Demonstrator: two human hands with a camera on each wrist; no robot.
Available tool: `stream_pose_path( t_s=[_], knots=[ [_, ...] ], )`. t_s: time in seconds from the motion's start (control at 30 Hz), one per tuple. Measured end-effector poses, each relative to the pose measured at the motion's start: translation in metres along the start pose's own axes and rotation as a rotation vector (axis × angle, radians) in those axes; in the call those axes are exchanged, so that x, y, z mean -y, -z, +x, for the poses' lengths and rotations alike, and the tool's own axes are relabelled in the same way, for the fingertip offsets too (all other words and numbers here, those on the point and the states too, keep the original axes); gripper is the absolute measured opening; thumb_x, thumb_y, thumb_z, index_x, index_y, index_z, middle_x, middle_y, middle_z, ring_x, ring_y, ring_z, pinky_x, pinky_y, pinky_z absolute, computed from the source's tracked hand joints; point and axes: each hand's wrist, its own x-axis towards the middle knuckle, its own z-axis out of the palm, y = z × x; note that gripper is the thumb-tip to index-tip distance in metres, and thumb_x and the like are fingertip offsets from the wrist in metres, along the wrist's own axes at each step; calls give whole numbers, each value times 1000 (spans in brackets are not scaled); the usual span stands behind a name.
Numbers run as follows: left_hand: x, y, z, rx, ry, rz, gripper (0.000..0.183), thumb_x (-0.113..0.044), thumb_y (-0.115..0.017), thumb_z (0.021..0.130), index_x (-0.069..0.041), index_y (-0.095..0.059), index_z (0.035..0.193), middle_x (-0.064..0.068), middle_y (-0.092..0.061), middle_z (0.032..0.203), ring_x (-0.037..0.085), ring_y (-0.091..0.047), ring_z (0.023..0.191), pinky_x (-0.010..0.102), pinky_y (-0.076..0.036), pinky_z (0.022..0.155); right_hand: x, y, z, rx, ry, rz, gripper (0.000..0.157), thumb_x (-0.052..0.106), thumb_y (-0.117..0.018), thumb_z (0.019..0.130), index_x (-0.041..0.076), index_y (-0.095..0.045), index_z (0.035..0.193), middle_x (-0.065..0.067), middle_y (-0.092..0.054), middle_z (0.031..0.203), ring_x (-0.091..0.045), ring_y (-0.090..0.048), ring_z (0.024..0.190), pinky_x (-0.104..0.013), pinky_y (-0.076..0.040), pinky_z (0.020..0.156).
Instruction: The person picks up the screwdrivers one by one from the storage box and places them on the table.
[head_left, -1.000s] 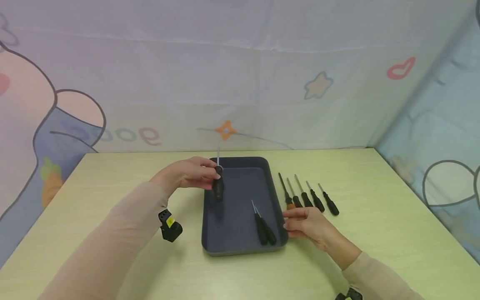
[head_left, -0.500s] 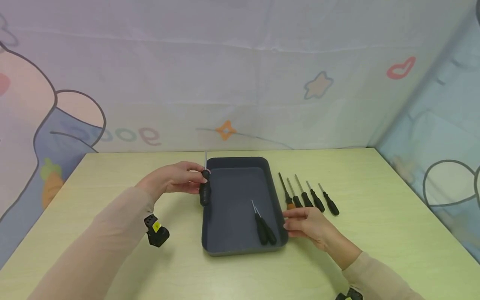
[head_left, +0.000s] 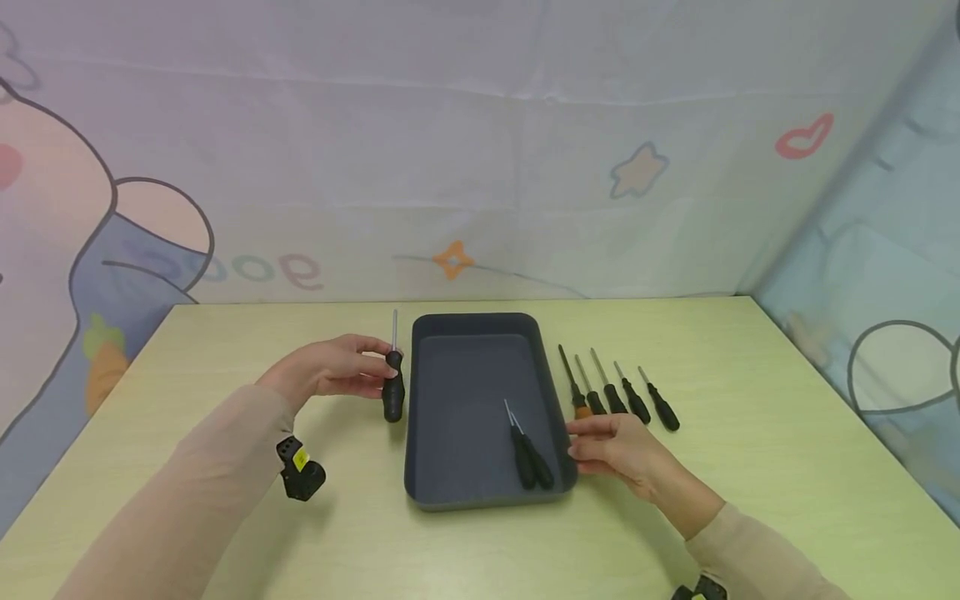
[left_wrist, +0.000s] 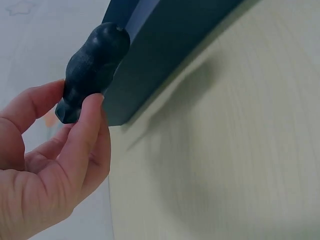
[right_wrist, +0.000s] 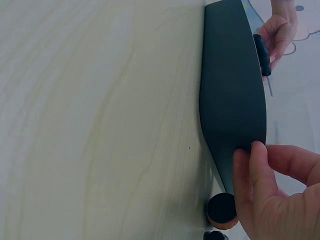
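My left hand [head_left: 335, 367] pinches a black-handled screwdriver [head_left: 393, 392] between thumb and fingers, just left of the grey tray [head_left: 482, 502]. Its silver shaft points away from me, and its handle end comes toward me. In the left wrist view the black handle [left_wrist: 95, 65] hides the shaft. On the tray's right side, the fingertips of my right hand [head_left: 618, 454] touch its wall near the rim; the right wrist view shows these fingers [right_wrist: 260, 172] fairly straight. Two black-handled screwdrivers [head_left: 533, 462] lie side by side inside the tray.
Right of the tray, several screwdrivers [head_left: 636, 405] lie in a row on the pale wooden table [head_left: 750, 467]. One has an orange part on its handle [head_left: 582, 412]; my right hand covers some handle ends. A printed cloth [head_left: 480, 150] hangs behind the table.
The left hand has moved left and toward me with the screwdriver, from above the tray to beyond its left edge. The right hand and the tray have stayed put.
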Motion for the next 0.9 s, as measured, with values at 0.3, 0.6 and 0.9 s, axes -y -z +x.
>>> stream_pose_path(
  t_s=[0.3, 0.6, 0.9],
  knots=[
    [19, 6, 4, -19, 33, 10, 55, 4, -53, 89, 10, -27, 137, 14, -53, 101, 13, -59, 75, 28, -54, 72, 0, 1, 1, 11, 2, 5, 44, -6, -58, 86, -19, -44, 126, -11, -64, 97, -13, -64, 80, -25, -54, 68],
    [29, 7, 5, -90, 81, 90, 54, 2, -57, 87, 9, -32, 134, 11, -56, 95, 11, -58, 66, 26, -54, 69, 1, 0, 0, 21, 4, 4, 44, -7, -57, 87, -19, -43, 126, -10, -64, 96, -13, -64, 81, -24, -53, 69],
    [34, 2, 7, -142, 60, 180, 45, 0, -59, 86, 8, -38, 125, 12, -56, 95, 10, -57, 64, 26, -53, 68, 2, 0, -1, 21, -2, 13, 44, -7, -58, 86, -20, -43, 126, -9, -64, 96, -12, -65, 79, -25, -54, 68]
  ],
)
